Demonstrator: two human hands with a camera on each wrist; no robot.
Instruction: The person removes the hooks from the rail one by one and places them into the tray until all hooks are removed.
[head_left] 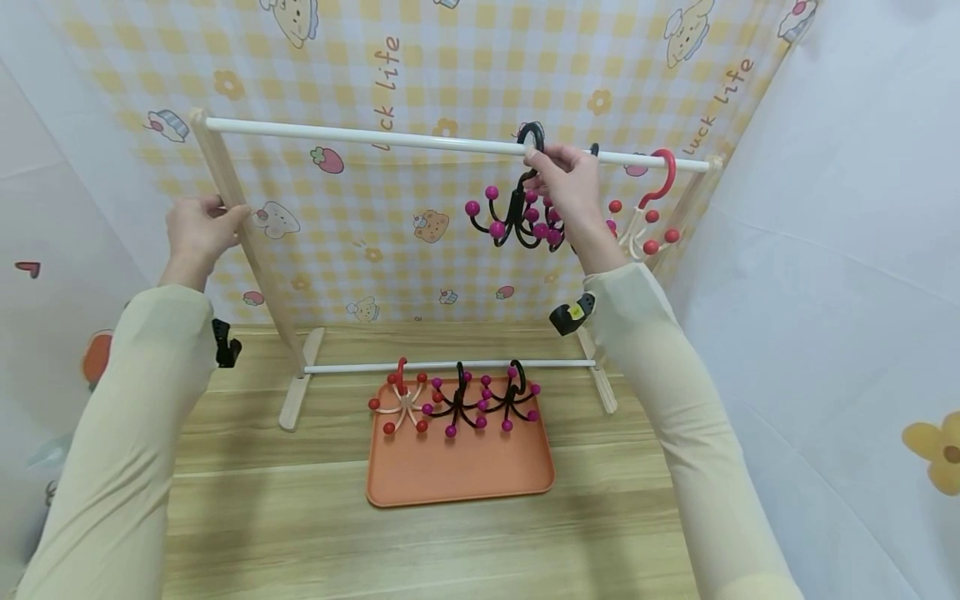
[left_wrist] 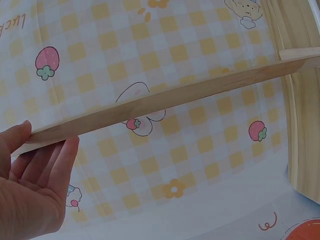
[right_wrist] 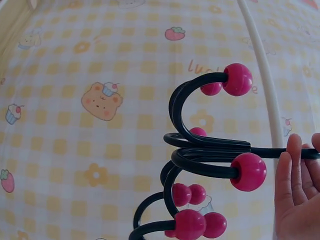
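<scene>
My right hand [head_left: 570, 187] pinches a black multi-arm hanger [head_left: 516, 204] with magenta ball tips by its stem, just under the hook. That hook arches over the white top rail [head_left: 360, 136] of a clothes rack. In the right wrist view the hanger's arms [right_wrist: 205, 145] point away from the fingers. Behind the right hand hangs a second black hanger [head_left: 553, 237], partly hidden. Further right on the rail is a white hanger with a red hook [head_left: 663, 179] and red balls. My left hand [head_left: 198, 233] grips the rack's left wooden post [left_wrist: 140, 107], thumb and fingers on opposite sides.
An orange tray [head_left: 459, 475] lies on the wooden table [head_left: 315, 517], below and in front of the rack. On it are a red-hooked white hanger [head_left: 406, 402] and two black hangers, one in the middle [head_left: 458, 402]. The lower rail [head_left: 352, 368] runs just behind the tray.
</scene>
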